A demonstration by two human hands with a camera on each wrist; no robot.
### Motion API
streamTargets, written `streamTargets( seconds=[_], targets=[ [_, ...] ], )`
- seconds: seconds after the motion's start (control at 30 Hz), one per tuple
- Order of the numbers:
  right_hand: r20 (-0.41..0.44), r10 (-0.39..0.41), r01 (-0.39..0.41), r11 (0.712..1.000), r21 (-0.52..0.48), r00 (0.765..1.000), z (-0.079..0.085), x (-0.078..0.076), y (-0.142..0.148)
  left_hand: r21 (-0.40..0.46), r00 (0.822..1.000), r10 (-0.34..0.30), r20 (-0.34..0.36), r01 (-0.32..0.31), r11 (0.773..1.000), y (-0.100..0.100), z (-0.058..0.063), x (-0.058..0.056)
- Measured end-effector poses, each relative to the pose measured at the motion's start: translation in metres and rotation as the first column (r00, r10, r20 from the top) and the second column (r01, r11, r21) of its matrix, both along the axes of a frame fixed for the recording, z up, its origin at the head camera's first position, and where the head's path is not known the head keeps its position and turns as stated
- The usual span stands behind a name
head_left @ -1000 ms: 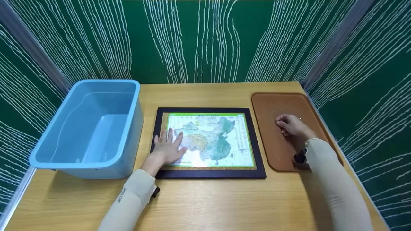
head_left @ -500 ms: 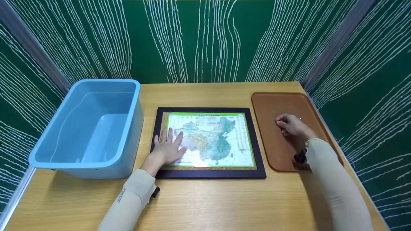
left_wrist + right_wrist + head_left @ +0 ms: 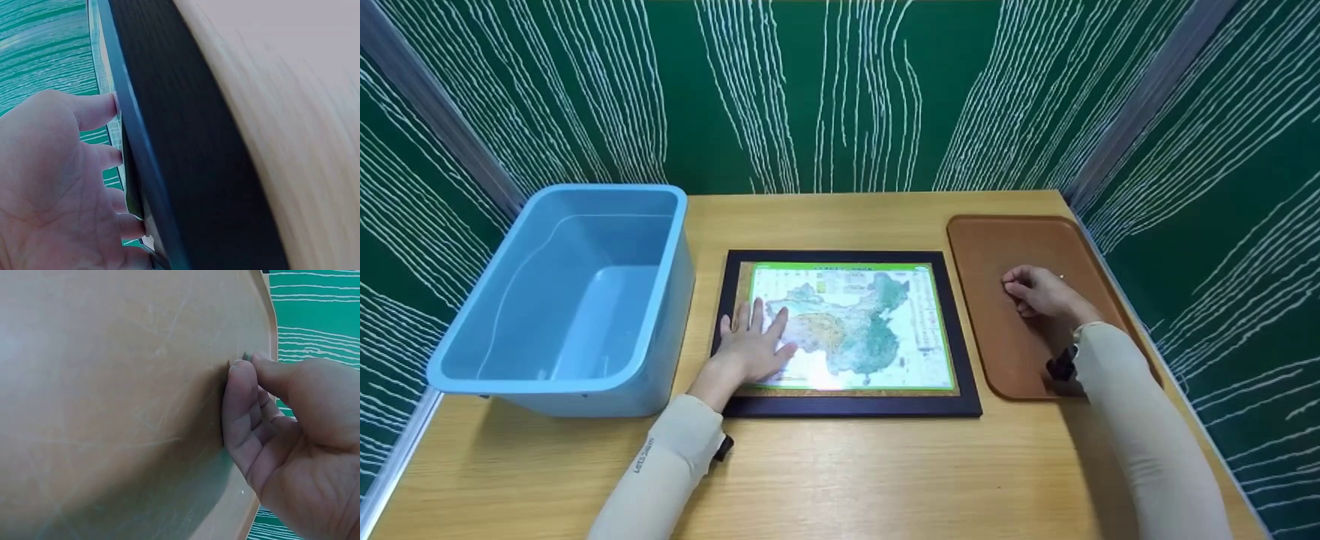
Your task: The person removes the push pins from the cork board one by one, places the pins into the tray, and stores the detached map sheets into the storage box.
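A framed map (image 3: 847, 337) with a green border and a dark frame (image 3: 855, 407) lies on the wooden table. My left hand (image 3: 751, 349) rests on the map's left part, fingers spread. In the left wrist view, the fingertips of that hand (image 3: 67, 174) touch the map's surface beyond the frame's edge. Over the brown tray (image 3: 997, 247), my right hand (image 3: 1041, 292) has its thumb and index finger pinched together low at the tray surface. A tiny dark green piece (image 3: 246, 356) shows between those fingertips in the right wrist view; its kind is too small to tell.
At the left stands a deep light-blue bin (image 3: 660, 300), with no contents visible. A tiny white speck (image 3: 1062, 277) lies on the tray beside my right wrist. Green walls with white lines enclose the table (image 3: 847, 472) at the back and sides.
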State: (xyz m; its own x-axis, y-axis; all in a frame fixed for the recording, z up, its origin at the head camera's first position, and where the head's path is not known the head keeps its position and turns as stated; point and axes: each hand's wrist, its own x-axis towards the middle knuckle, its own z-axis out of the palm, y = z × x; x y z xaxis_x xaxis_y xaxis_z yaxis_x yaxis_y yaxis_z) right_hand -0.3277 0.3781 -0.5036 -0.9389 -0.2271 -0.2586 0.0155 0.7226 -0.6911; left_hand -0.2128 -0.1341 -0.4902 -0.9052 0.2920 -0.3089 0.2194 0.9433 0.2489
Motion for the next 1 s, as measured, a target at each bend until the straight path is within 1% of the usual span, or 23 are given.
streamTargets(
  seconds=[0.3, 0.47, 0.6, 0.87, 1.0],
  targets=[
    [0.016, -0.014, 0.014, 1.000, 0.021, 1.000, 0.0031, 0.0013, -0.0035, 0.015, 1.000, 0.005, 0.019, -0.006, 1.000, 0.0002, 0.0021, -0.0020],
    [0.035, -0.027, 0.025, 0.999, 0.032, 0.999, 0.0041, 0.0017, -0.0036, 0.015, 0.999, 0.014, 0.042, -0.015, 1.000, 0.0011, 0.0051, -0.0033],
    [0.047, -0.037, 0.036, 0.999, 0.032, 0.998, 0.0051, 0.0021, -0.0028, 0.008, 0.999, 0.009, 0.045, -0.009, 1.000, 0.0011, 0.0050, -0.0033],
    [-0.003, 0.012, -0.012, 0.999, 0.038, 1.000, 0.0060, 0.0037, -0.0013, 0.038, 0.998, 0.018, 0.054, -0.020, 0.999, 0.0011, 0.0059, -0.0020],
    [0.004, 0.014, -0.014, 0.999, 0.031, 1.000, 0.0048, 0.0030, -0.0009, 0.044, 0.998, 0.018, 0.057, -0.021, 0.999, 0.0016, 0.0070, -0.0019]
  ],
)
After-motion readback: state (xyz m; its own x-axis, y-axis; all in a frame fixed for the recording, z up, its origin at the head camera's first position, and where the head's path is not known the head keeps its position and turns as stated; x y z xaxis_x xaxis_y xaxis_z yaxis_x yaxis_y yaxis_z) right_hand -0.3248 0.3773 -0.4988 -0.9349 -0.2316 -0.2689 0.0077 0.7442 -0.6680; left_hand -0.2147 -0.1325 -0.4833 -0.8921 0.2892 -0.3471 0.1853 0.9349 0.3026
